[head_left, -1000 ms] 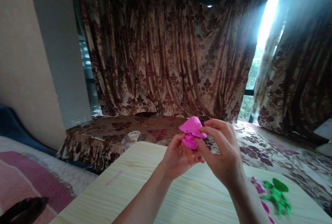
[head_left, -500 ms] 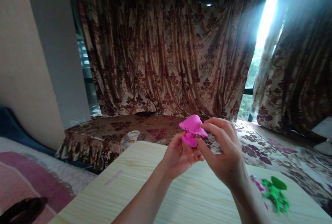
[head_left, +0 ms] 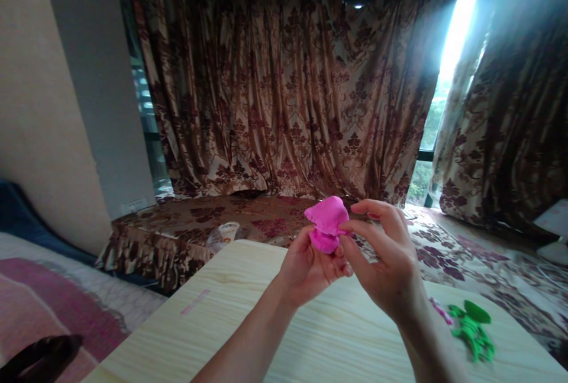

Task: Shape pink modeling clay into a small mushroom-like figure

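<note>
A lump of bright pink modelling clay point(head_left: 327, 222), folded into a cap over a smaller base, is held up above the far edge of a pale wooden table point(head_left: 248, 312). My left hand point(head_left: 306, 267) grips its lower part from below with curled fingers. My right hand point(head_left: 384, 258) pinches the clay's right edge between thumb and forefinger, its other fingers raised above.
Green plastic clay tools point(head_left: 473, 330) and small pink scraps point(head_left: 439, 311) lie on the table at the right. A thin pink strip point(head_left: 195, 302) lies at the left. Beyond the table sit a clear plastic cup point(head_left: 224, 235), a floral-covered platform and heavy patterned curtains point(head_left: 288, 93).
The clay cap has been pressed and reshaped a little, and both hands have shifted slightly upward. The right forefinger has lifted off the top of the cap.
</note>
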`<act>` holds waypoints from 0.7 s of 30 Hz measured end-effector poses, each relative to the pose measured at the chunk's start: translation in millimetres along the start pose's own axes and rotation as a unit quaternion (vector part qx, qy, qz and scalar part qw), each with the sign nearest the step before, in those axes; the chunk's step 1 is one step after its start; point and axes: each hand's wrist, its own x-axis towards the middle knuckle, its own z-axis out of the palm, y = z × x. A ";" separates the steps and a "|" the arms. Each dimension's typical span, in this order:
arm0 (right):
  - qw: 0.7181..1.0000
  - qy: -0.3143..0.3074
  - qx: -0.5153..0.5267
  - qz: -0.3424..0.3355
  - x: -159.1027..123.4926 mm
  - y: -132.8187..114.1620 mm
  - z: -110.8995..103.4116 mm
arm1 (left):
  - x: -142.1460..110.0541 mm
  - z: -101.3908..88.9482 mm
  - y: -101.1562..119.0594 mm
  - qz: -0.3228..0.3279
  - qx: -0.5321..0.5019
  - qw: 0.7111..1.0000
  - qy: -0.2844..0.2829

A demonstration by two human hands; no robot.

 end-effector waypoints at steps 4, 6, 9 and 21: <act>1.000 -0.010 0.008 -0.008 1.6 -0.4 1.1 | -0.3 -0.5 -2.2 0.004 0.005 1.000 -0.005; 1.000 -0.009 0.004 -0.006 2.1 1.2 2.1 | -0.2 -0.7 -3.7 0.000 -0.005 1.000 0.001; 1.000 0.003 -0.004 0.000 2.2 4.3 2.6 | -0.2 -0.3 -5.7 -0.014 -0.018 1.000 0.008; 1.000 0.001 -0.005 0.002 0.6 0.7 -3.9 | -2.7 4.6 -7.7 -0.003 -0.020 1.000 -0.024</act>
